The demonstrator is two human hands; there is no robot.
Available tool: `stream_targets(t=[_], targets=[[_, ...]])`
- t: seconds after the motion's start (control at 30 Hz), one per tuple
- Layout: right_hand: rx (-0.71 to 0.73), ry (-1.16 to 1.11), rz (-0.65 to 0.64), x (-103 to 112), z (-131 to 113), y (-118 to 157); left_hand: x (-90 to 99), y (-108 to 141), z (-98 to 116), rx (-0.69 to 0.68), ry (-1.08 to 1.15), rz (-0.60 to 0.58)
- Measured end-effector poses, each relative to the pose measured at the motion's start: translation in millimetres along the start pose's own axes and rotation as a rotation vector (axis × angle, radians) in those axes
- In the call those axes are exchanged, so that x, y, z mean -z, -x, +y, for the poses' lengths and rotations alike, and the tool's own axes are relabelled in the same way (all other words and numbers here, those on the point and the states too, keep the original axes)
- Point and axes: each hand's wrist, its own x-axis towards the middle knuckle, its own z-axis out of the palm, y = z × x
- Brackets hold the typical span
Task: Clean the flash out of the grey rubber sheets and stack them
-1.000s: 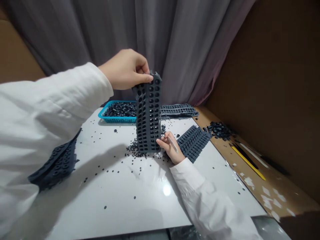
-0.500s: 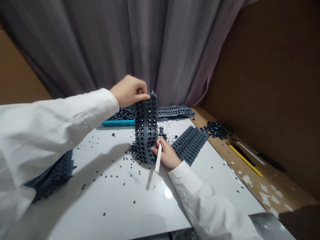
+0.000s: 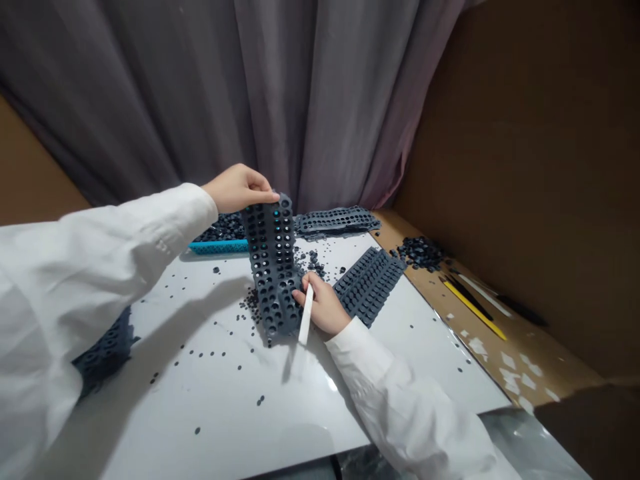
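Observation:
My left hand [image 3: 241,185] pinches the top edge of a dark grey perforated rubber sheet [image 3: 271,260], which hangs upright with rows of round holes. At the sheet's lower right edge is my right hand [image 3: 325,308], closed around a flat white stick [image 3: 306,316] that points down toward the table. The right fingertips meet the sheet's edge; whether they also grip it I cannot tell. Just right of that hand, a studded dark sheet [image 3: 373,283] lies flat. Small dark discs [image 3: 250,303] are scattered below and around the hanging sheet.
Behind stand a blue tray [image 3: 220,247] of small dark pieces and stacked perforated sheets [image 3: 340,221]. Another dark sheet [image 3: 107,353] lies by my left sleeve. Along the right are a dark heap [image 3: 421,253], a yellow tool [image 3: 473,308] and white scraps [image 3: 510,380]. A grey curtain [image 3: 280,100] hangs behind.
The whole view has shifted slightly, so things sit further left. The hanging sheet's lower end is straighter and its face turned more toward me. Both hands keep their holds.

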Motion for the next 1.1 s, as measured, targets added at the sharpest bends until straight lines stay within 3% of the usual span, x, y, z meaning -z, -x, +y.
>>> stream_targets(t=[0.33,0.7,0.83,0.93,1.03,1.1], targets=[[-0.013,-0.028,0.028,-1.2,1.3,-1.8,-3.1,-3.5,-13.0,0.112,0.226,-0.056],[-0.017,-0.044,0.016,0.7,5.5,-2.5,-10.0,0.4,-19.3,0.169,0.266,-0.092],[-0.058,-0.165,0.010,0.9,5.8,-0.4,8.8,17.4,-33.1,0.234,0.271,0.019],[-0.113,-0.322,-0.024,0.7,-0.1,-1.3,30.0,48.0,-55.6,0.310,0.259,0.139],[-0.102,-0.461,0.006,-0.6,-5.8,-3.1,58.1,86.4,-77.0,0.374,0.198,0.229],[-0.099,-0.510,0.021,-1.6,-5.8,-3.3,86.6,107.6,-85.0,0.385,0.134,0.333]])
